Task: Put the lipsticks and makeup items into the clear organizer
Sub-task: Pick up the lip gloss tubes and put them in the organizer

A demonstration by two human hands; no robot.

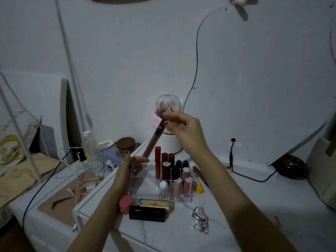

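My left hand (133, 163) rests its straight, relaxed fingers (141, 159) on the back-left rim of the clear plastic organizer (138, 192), which stands on the smooth white bench (245, 197) with glossy red, black and pink lipsticks (168, 166) upright in its right-hand cells. Above it slants a long slim lip gloss tube (151, 142), dusky pink with a dark cap. My right hand (183, 128) pinches that cap between thumb and fingertips, the tube's lower end just above the left hand, over the organizer's open left tray.
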